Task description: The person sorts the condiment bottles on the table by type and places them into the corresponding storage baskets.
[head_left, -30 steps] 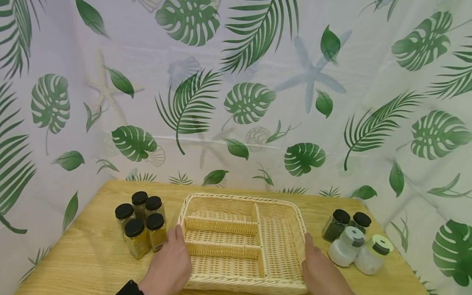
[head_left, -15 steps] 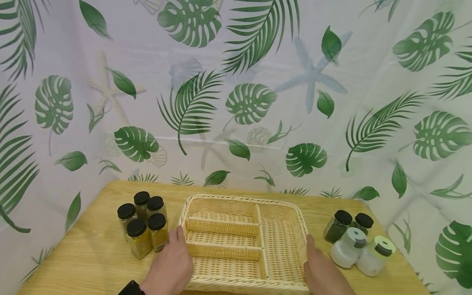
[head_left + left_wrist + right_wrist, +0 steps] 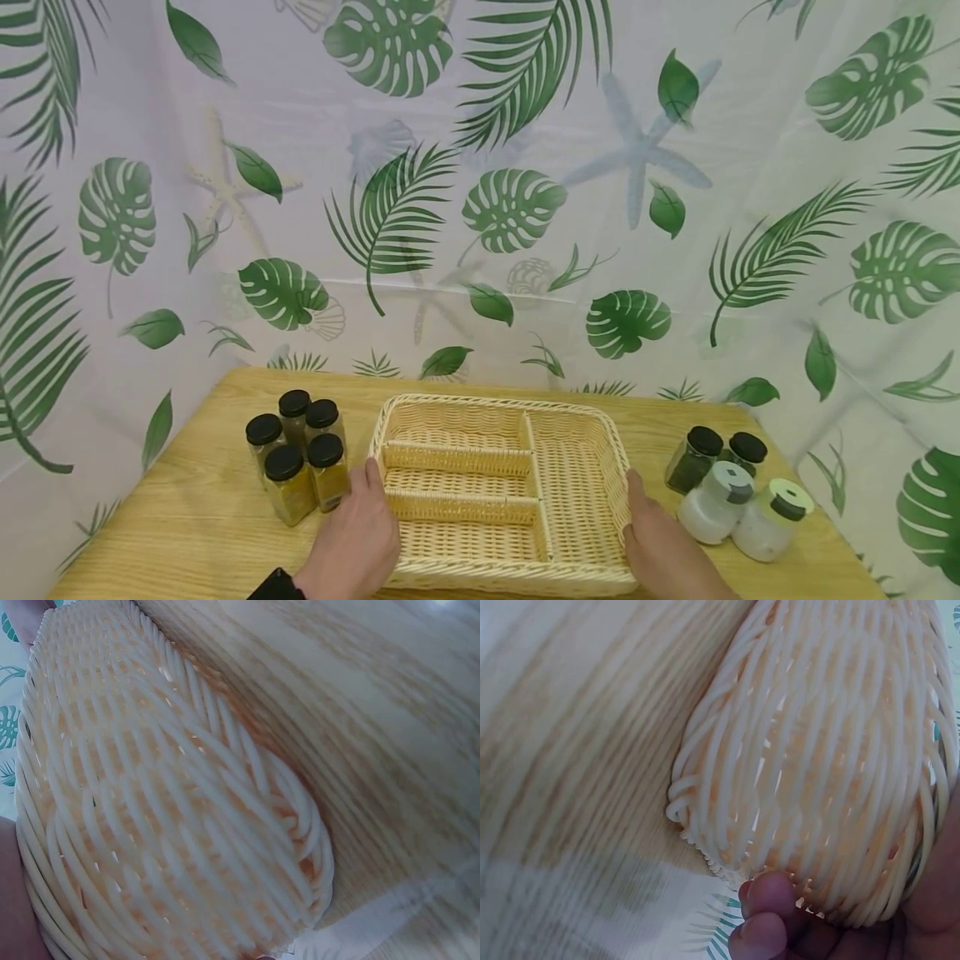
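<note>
A pale woven wicker basket (image 3: 581,500) with several compartments lies on the wooden table, in the lower middle of the head view. My left hand (image 3: 358,533) grips its left side near the front corner. On the opposite side, my right hand (image 3: 670,546) holds the basket wall. Curled fingertips (image 3: 771,894) show at the basket's lower edge in the right wrist view. The left wrist view is filled by the woven front wall (image 3: 150,787), with the left fingers mostly hidden. Inside the basket, the compartments hold nothing.
Several spice jars (image 3: 291,492) with black lids stand left of the basket, close to my left hand. To the right are two dark jars (image 3: 690,462) with black lids and two white shaker jars (image 3: 708,508). A leaf-print cloth (image 3: 480,250) hangs behind the table (image 3: 187,500).
The head view has shifted slightly, so everything appears a little farther right. Both hands keep their hold on the basket, and the jars stand as before.
</note>
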Demonstrator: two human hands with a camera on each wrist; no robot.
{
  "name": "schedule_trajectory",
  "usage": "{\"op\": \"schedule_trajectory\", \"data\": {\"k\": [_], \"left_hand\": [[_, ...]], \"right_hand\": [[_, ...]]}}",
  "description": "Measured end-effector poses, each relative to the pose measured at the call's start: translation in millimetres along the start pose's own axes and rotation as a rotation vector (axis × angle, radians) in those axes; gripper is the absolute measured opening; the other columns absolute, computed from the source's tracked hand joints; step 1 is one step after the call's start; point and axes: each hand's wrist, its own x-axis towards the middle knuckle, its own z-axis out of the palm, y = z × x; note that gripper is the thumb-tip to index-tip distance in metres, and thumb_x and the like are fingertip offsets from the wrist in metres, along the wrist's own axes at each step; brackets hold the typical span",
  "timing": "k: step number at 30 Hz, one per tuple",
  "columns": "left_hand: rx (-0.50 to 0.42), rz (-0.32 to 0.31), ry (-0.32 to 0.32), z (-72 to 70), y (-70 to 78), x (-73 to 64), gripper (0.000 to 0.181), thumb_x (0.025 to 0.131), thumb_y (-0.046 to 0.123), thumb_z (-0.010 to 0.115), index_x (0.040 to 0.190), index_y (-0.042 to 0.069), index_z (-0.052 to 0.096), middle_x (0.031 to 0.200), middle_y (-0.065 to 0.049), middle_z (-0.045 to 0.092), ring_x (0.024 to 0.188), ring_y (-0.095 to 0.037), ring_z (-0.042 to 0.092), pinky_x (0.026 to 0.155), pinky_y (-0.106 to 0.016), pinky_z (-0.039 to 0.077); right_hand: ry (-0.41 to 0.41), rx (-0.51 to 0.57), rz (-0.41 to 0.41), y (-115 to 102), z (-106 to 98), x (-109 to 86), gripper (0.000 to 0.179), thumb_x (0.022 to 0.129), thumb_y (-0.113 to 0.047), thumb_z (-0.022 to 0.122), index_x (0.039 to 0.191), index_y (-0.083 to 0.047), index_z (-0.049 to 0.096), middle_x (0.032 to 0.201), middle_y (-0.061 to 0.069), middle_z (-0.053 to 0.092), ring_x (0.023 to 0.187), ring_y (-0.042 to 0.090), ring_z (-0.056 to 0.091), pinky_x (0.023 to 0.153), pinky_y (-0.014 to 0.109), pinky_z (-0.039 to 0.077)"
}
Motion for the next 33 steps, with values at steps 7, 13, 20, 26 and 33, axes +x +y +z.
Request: {"op": "schedule_trajectory", "data": {"k": [7,13,20,26,33], "left_hand": [[0.007,0.037,0.02,2.2,-0.6,1.0,0.06,0.092,0.003,0.044,0.142,-0.026,0.029,0.13,-0.045,0.039,0.06,-0.022,0.051,0.042,-0.026,0.043],[0.032,0.1,0.055,2.3,-0.7,2.1,0.058,0.091,0.003,0.046,0.138,-0.028,0.033,0.133,-0.048,0.038,0.067,-0.031,0.059,0.046,-0.029,0.048],[0.007,0.093,0.041,1.0,1.5,2.1,0.059,0.092,0.003,0.045,0.141,-0.027,0.03,0.134,-0.047,0.038,0.065,-0.029,0.059,0.047,-0.028,0.049],[0.037,0.111,0.073,-1.1,-0.7,2.6,0.058,0.094,0.007,0.049,0.138,-0.027,0.034,0.129,-0.044,0.043,0.062,-0.025,0.059,0.047,-0.026,0.05],[-0.068,0.099,0.026,-13.9,-10.2,0.5,0.056,0.098,0.012,0.052,0.138,-0.025,0.039,0.128,-0.041,0.049,0.082,-0.033,0.067,0.066,-0.037,0.058]], "right_hand": [[-0.022,0.033,0.003,2,-3,-0.8,0.073,0.098,-0.003,0.049,0.153,0.017,0.007,0.14,0.041,0.047,0.124,0.05,0.055,0.096,0.059,0.047],[-0.039,0.024,0.022,3,-6,0.3,0.073,0.098,-0.004,0.049,0.152,0.018,0.006,0.14,0.041,0.047,0.122,0.049,0.057,0.096,0.059,0.047],[-0.045,-0.001,0.035,5,-6,1.7,0.072,0.098,-0.004,0.048,0.151,0.019,0.005,0.139,0.041,0.048,0.123,0.049,0.057,0.097,0.059,0.047],[-0.046,0.011,0.038,4,-5,3.8,0.072,0.098,-0.003,0.048,0.152,0.019,0.006,0.135,0.041,0.052,0.115,0.047,0.062,0.09,0.057,0.05],[-0.045,0.023,0.045,-2,-2,7.8,0.072,0.097,-0.003,0.049,0.152,0.018,0.007,0.133,0.04,0.053,0.108,0.042,0.066,0.085,0.054,0.052]]}}
